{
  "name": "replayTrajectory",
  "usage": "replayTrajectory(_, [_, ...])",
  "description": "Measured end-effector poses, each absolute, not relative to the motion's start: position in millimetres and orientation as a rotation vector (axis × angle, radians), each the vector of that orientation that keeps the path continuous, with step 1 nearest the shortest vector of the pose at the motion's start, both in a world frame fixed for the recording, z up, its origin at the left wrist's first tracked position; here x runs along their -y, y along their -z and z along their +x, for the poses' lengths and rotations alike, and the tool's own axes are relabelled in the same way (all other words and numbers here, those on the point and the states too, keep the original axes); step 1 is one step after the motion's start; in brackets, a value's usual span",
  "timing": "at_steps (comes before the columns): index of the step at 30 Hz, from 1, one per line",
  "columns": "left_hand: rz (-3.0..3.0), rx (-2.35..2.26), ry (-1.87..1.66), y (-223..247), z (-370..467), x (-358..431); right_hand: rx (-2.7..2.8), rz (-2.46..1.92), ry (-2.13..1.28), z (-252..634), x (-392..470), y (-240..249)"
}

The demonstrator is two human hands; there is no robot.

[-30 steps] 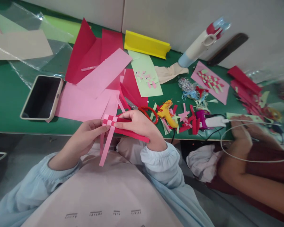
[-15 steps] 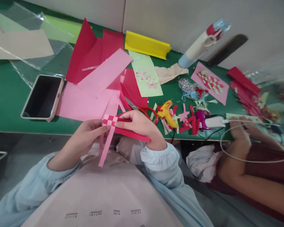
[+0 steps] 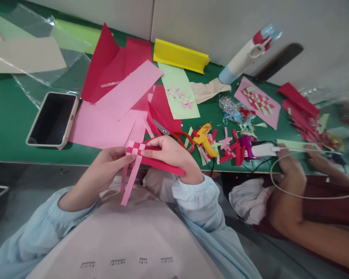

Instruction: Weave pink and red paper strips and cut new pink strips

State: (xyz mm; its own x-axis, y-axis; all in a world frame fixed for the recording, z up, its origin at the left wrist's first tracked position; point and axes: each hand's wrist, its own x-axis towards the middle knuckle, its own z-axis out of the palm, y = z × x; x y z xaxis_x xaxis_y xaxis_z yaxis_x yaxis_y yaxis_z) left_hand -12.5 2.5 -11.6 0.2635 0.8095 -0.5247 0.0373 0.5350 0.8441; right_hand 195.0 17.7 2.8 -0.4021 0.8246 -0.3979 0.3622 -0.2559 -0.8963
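Between my two hands is a woven piece of pink and red paper strips (image 3: 135,147), checkered at the top, held just off the table's front edge. My left hand (image 3: 112,164) pinches the checkered part from the left, thumb on top. From the right, my right hand (image 3: 168,153) closes on the same weave, thumb and fingers on the red strips. Long pink tails hang down toward my lap, and a red tail runs under my right wrist. Just beyond my right hand lie red-handled scissors (image 3: 178,136), partly hidden, and a yellow glue gun (image 3: 206,140).
A phone (image 3: 52,119) lies left, near pink paper sheets (image 3: 101,130). Paper scraps (image 3: 227,141) and a bottle (image 3: 244,56) are to the right. A co-worker's hands (image 3: 292,162) rest on light green paper (image 3: 296,145) by a white cable (image 3: 275,182).
My hands and the woven strips are almost still. At the right, the co-worker's hands have moved apart along the light green paper.
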Motion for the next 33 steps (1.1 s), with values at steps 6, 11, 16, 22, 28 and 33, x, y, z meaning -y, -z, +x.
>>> replayTrajectory(6, [0.943,-1.203,-0.619,16,-15,-2,1.625,-1.463,-1.685,193,-19,-1])
replayTrajectory(11, [0.977,-1.212,-0.615,21,-17,-2,1.631,-1.449,-1.686,193,-20,1])
replayTrajectory(16, [1.007,-1.261,-0.661,20,-16,-5,1.690,-1.440,-1.678,193,-20,1])
replayTrajectory(22, [1.016,-1.302,-0.710,19,-17,-10,1.616,-1.403,-1.739,198,-24,10])
replayTrajectory(28, [0.873,-1.300,-0.733,18,-20,-10,1.422,-1.532,-1.726,215,-22,17])
replayTrajectory(33, [0.848,-1.292,-0.751,21,-22,-11,1.563,-1.598,-1.342,226,-17,15])
